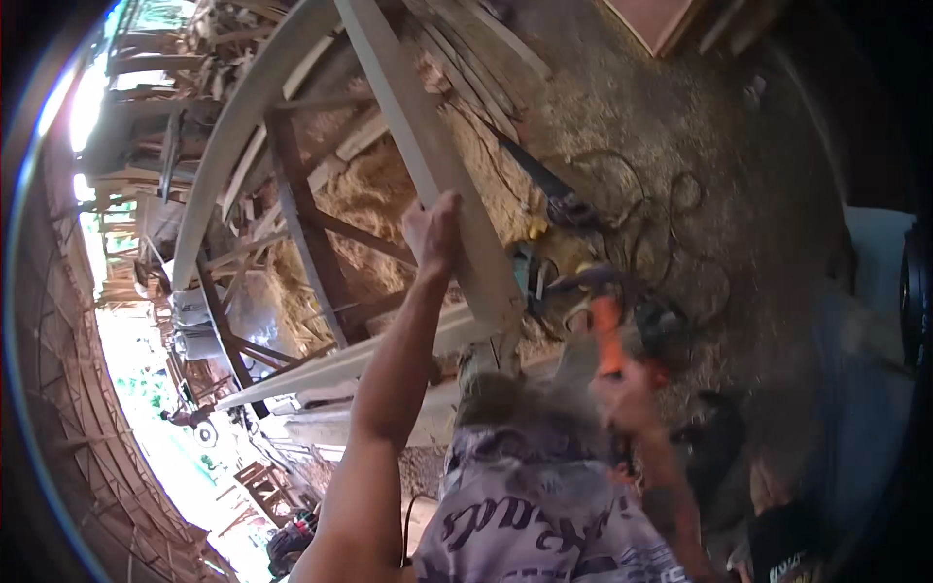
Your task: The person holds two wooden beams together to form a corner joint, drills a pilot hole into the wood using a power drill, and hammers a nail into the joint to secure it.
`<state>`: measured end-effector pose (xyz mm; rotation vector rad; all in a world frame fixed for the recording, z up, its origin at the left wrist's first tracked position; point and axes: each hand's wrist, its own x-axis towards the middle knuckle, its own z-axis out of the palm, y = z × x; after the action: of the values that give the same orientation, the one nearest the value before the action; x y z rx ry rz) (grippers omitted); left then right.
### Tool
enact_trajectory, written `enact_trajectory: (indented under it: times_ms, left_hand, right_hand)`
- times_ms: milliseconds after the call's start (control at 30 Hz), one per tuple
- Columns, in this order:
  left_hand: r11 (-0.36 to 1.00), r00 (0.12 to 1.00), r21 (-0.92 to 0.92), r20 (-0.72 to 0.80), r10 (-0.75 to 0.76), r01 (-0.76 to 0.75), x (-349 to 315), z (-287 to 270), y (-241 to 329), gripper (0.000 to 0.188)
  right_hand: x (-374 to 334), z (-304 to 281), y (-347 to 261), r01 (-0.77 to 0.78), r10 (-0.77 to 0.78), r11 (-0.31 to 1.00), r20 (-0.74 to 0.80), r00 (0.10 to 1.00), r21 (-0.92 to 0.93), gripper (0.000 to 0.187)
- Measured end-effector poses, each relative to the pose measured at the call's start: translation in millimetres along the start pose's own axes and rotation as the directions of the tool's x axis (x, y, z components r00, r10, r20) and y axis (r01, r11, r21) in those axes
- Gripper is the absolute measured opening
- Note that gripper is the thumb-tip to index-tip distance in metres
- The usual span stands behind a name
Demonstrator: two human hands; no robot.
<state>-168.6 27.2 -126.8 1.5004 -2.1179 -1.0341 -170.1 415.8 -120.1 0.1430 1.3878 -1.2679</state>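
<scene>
My left hand [434, 233] is closed around the edge of a pale wooden beam [398, 107], part of a large frame with a curved top piece [206, 165]. The beam's near end meets a lower rail [364, 352] close in front of me. On the right, my right hand [630, 396] grips a hammer [607, 330] by its orange handle. The hammer's head is up, beside the corner where beam and rail meet, and apart from it. Motion blurs the right hand and hammer. Whatever fastens the joint is too small to make out.
Dark trestle bars [303, 219] stand beneath the frame, over heaped sawdust [374, 189]. To the right, a dark power tool [564, 199] and looping cables [680, 209] lie on the dusty floor. Loose boards [471, 73] lie farther off. A pale blue object [875, 262] stands far right.
</scene>
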Motion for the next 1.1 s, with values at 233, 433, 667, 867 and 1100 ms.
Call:
enact_trajectory:
  times_ms: [233,433,667,867,1100]
  left_hand:
    - [0.969,0.981,-0.159,0.007,-0.192,0.191,-16.8,-6.3,2.9,0.046]
    - [0.979,0.982,-0.076,0.028,-0.188,0.190,-9.8,-6.9,2.1,0.054]
    - [0.986,0.626,-0.067,0.779,-0.043,0.152,19.3,-94.5,-56.2,0.078]
    - [0.973,0.292,0.231,0.930,-0.224,0.008,-7.7,-122.4,-116.3,0.075]
    - [0.782,0.237,0.213,0.968,-0.087,-0.586,-52.3,-150.2,-57.8,0.090]
  right_hand:
    - [-16.1,-175.5,-45.1,0.675,-0.272,0.736,-0.889,0.370,0.056,0.003]
    - [10.9,8.8,-6.7,0.152,0.039,0.905,-0.432,0.901,0.398,0.012]
    - [10.1,32.6,-34.9,-0.062,0.068,0.998,-0.396,0.916,0.029,0.014]
    - [-9.9,-4.8,-41.6,-0.167,0.124,0.985,-0.543,0.831,-0.031,0.016]
    - [-2.0,44.8,-4.7,0.006,0.142,0.960,-0.506,0.851,0.279,0.016]
